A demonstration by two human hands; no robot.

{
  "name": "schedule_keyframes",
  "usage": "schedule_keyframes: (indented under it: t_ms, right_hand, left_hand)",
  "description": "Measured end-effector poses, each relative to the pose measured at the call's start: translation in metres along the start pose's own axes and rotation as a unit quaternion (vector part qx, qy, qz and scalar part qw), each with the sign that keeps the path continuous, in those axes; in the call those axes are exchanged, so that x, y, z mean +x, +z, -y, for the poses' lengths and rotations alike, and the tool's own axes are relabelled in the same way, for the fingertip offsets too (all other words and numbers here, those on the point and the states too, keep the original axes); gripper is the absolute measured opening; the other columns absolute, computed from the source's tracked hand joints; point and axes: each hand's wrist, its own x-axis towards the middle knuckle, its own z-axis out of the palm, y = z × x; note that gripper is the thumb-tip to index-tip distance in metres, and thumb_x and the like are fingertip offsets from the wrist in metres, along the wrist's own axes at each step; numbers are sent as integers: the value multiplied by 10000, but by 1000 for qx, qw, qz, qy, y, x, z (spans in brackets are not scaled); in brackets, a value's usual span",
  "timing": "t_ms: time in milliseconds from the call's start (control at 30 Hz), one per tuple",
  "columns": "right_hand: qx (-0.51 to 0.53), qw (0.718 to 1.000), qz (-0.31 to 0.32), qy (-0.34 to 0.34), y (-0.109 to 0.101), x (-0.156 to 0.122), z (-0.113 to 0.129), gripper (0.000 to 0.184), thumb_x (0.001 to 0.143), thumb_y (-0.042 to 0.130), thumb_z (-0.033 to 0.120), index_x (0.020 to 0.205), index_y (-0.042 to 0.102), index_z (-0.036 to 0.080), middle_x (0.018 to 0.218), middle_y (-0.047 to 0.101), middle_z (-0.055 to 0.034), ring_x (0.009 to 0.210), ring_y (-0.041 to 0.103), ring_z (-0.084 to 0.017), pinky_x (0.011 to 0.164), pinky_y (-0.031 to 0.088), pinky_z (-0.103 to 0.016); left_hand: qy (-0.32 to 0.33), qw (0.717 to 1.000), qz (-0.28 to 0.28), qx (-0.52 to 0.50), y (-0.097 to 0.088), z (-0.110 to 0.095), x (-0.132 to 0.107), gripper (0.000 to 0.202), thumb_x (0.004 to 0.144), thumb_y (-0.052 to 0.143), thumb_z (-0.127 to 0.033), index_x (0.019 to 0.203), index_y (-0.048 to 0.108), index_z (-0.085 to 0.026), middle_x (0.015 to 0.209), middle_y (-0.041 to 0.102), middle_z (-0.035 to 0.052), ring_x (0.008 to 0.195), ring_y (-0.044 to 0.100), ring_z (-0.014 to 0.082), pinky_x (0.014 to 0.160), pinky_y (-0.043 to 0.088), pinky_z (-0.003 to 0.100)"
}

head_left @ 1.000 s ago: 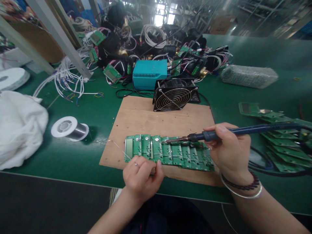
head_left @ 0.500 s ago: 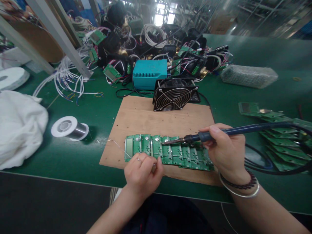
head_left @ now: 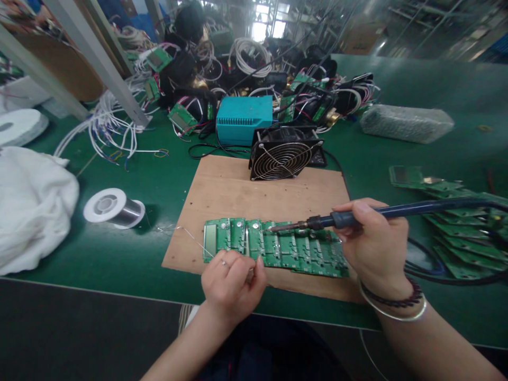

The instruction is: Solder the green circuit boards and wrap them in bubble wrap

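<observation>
Iron (head_left: 397, 210) rightward, in R hand (head_left: 375, 248)

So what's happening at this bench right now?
At a green table, a person works over a row of circuit boards lying on a brown board. The right hand grips a soldering iron, its tip down at the boards' far edge. The left hand, at the near edge, pinches a thin solder wire that runs toward a spool. A fan stands behind; more boards are stacked at the right.
</observation>
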Motion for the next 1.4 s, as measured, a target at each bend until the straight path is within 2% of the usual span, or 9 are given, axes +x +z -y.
schedule_keyframes:
  t_ms: [400,767,867,967,1067,1167,1300,1400]
  right_hand:
    - [-42,998,38,5,-5,-2,-5,157,733,658,280,603,698,201,433,556,18,349,452,-90,302,316,-211]
    - [-53,998,39,-1,-4,-3,-6,169,735,662,289,600,703,197,438,562,16,352,452,-85,310,315,-210]
    - [-59,998,28,-20,-5,-2,-4,208,755,662,333,604,697,194,434,546,19,349,448,-86,315,316,-214]
    - [-62,994,39,-80,-9,-5,0,250,802,653,419,694,722,205,481,583,11,370,483,-99,333,354,-228]
    - [-61,977,131,-156,-13,-14,7,260,819,651,457,926,727,232,638,688,-14,464,597,-129,402,467,-246]
    - [-92,935,261,-223,-10,-25,16,266,851,639,354,1103,665,271,787,735,-20,635,690,-152,568,565,-269]
    - [-103,858,398,-308,1,-32,25,225,890,570,173,1089,634,254,936,732,-40,879,696,-162,796,567,-318]
    - [-88,836,450,-302,4,-34,26,281,874,527,84,1094,610,237,897,703,-44,895,667,-158,831,550,-341]
  left_hand:
    - [-6,999,27,33,3,1,1,237,831,586,-131,632,483,-210,519,499,-50,505,455,104,520,389,242]
    - [12,997,31,67,5,1,4,264,844,575,-143,607,479,-210,518,528,-40,495,485,104,514,392,249]
    - [17,999,16,46,2,0,3,259,836,581,-134,608,484,-208,500,513,-52,469,463,93,501,397,240]
    - [28,999,-11,21,-2,-2,0,206,809,606,-113,649,512,-202,514,530,-53,462,468,86,493,404,231]
    - [45,999,-17,-9,-8,-6,-4,144,793,614,-98,718,541,-197,539,564,-46,471,487,88,497,416,227]
    - [66,997,14,-43,-15,-12,-3,112,803,603,-105,760,552,-195,525,560,-48,460,466,89,481,399,223]
    - [83,995,16,-60,-20,-19,4,112,828,580,-116,752,557,-195,498,544,-49,436,422,93,443,356,225]
    - [83,993,1,-85,-21,-19,9,121,850,574,-114,755,553,-187,510,559,-42,439,428,89,447,357,224]
